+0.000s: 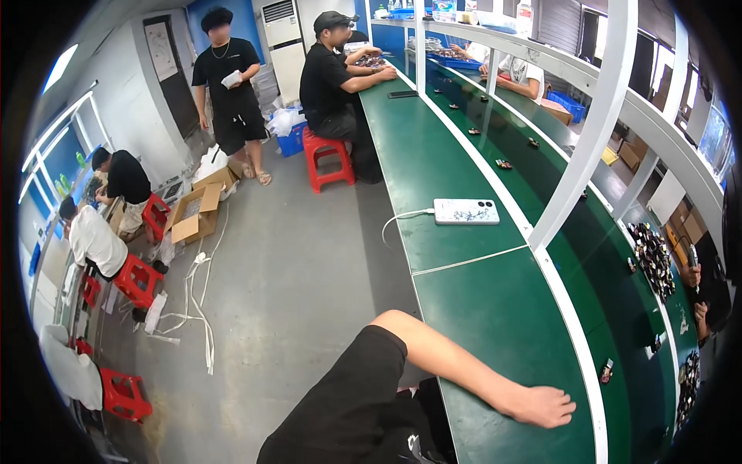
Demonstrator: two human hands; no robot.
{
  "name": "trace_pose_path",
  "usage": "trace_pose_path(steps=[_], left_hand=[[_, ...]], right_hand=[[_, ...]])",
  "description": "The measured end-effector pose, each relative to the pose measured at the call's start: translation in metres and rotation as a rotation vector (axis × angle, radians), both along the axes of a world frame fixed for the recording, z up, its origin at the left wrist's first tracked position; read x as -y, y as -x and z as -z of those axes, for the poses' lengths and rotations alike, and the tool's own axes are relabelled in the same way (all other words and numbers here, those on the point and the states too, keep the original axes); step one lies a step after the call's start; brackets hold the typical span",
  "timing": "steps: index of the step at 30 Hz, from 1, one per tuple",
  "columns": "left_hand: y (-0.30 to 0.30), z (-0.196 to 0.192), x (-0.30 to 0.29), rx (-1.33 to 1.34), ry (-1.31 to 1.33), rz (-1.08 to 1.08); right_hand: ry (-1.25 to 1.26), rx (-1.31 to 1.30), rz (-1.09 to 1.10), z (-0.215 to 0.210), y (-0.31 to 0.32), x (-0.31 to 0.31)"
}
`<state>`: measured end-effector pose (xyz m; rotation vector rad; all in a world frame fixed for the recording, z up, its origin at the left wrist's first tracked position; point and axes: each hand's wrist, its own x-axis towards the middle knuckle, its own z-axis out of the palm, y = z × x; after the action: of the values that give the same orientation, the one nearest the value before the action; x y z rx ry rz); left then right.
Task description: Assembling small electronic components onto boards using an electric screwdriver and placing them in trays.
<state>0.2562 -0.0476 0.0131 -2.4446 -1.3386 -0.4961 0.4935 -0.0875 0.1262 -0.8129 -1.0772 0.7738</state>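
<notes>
Fingers [568, 407] of the left hand [543, 406] curl beside the belt [603, 309], any hold hidden from me, the bench [479, 309] apparently propping the arm [464, 367].

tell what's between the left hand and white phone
In the head view, bare green tabletop crossed by a pale seam separates the left hand from the phone.

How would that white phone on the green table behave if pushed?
The white phone would probably slide, not roll, since it lies flat on the smooth-looking green table. Its slab body seems stiff, but the cable, curving over the table's edge, looks floppy and may drag along.
</notes>
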Motion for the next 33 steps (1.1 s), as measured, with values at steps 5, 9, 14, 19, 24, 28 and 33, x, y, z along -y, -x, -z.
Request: trace_pose_path(steps=[5, 9, 14, 19, 24, 28, 33], left_hand=[[-0.055, 0.016, 0.032, -0.017, -0.090, 0.103], [-0.067, 0.000, 0.050, 0.152, -0.501, 0.215], [-0.074, 0.000, 0.042, 0.165, -0.505, 0.284], [-0.057, -0.013, 0.049, 0.226, -0.132, 0.293], [0.022, -0.053, 0.088, 0.232, -0.167, -0.127], [0.162, -0.110, 0.178, 0.372, -0.466, -0.943], [0.258, -0.181, 0.386, -0.245, -1.018, -2.034]], right_hand=[[-0.027, 0.068, 0.036, 0.003, -0.003, 0.000], [-0.037, 0.010, 0.023, -0.003, 0.005, 0.005], [-0.029, -0.011, 0.027, 0.000, 0.002, 0.004], [0.033, -0.040, 0.070, 0.003, -0.004, 0.003], [0.029, -0.028, 0.025, -0.002, -0.001, 0.006], [0.031, -0.045, 0.042, -0.001, 0.002, 0.007], [0.030, -0.037, 0.012, 0.008, -0.002, 0.003]])
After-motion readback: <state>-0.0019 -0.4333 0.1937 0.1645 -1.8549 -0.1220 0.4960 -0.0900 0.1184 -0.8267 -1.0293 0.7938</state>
